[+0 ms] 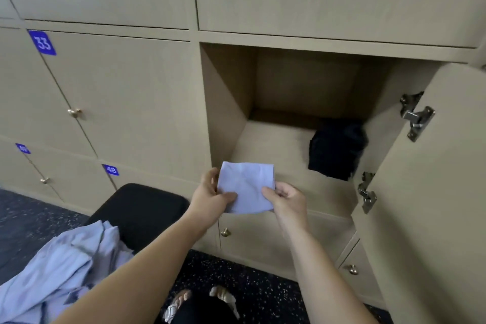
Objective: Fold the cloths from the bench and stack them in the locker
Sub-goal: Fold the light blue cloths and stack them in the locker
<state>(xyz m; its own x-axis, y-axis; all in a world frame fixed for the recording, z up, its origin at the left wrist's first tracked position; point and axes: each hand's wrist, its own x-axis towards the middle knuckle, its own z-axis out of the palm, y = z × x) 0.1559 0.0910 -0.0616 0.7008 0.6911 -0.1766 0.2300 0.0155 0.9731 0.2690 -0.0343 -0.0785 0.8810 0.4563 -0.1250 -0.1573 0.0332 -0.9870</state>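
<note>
A small folded pale lavender cloth (246,187) is held in the air just in front of the open locker (263,144). My left hand (210,198) pinches its left edge, thumb on top. My right hand (288,198) pinches its lower right corner. Inside the locker, at the right of its floor, lies a folded dark cloth (335,151). Several loose pale lavender cloths (60,268) lie heaped on the black padded bench (139,208) at the lower left.
The locker's door (431,192) stands open at the right, with metal hinges on its inner face. Closed beige lockers with brass knobs surround the opening, labelled 33 (42,42) and 48 (111,169). Dark speckled floor (252,289) lies below, with my sandalled feet.
</note>
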